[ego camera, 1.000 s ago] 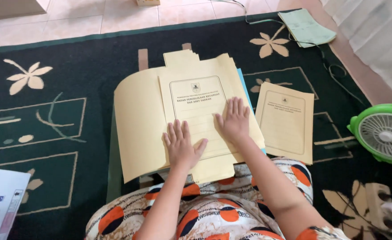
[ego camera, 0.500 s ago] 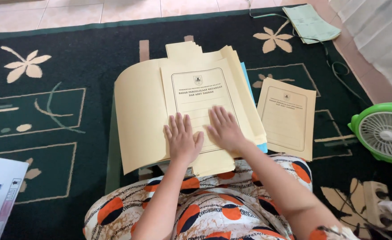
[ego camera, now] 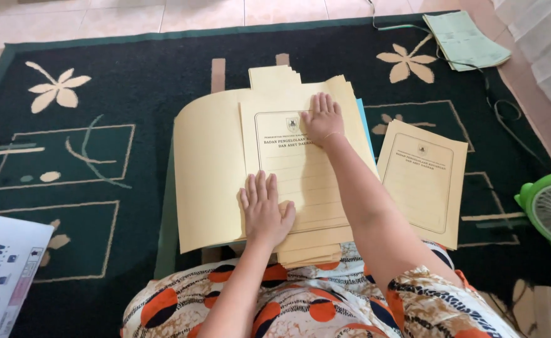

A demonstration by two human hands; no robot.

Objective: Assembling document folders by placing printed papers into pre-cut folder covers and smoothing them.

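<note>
Left hand (ego camera: 264, 211): lies flat, palm down, fingers together and straight, on the lower left part of the top folder; clamped on nothing.
Right hand (ego camera: 321, 119): lies flat, palm down, fingers nearly together, on the upper right corner area of the top folder, arm stretched forward across the sheet.
Top folder (ego camera: 294, 169): pale yellow card with a printed frame; sits on the folder stack, its long edges running away from the person, slightly turned.
Folder stack (ego camera: 210, 169): yellow folders fanned unevenly; tabs project at the far edge, loose edges project at the near edge beside the person's lap. A blue edge shows along the right side.
Single folder (ego camera: 422, 181): same yellow kind, lies alone on the carpet just right of the stack, apart from it and from both hands.
Carpet (ego camera: 100, 100): dark green with cream flower pattern; open floor area left of the stack.
Green fan (ego camera: 550, 209): at the right edge, well apart from the single folder.
Green cloth (ego camera: 463, 40): far right corner of the carpet, a cable running beside it.
White box (ego camera: 3, 275): near left corner, well apart from the stack.
</note>
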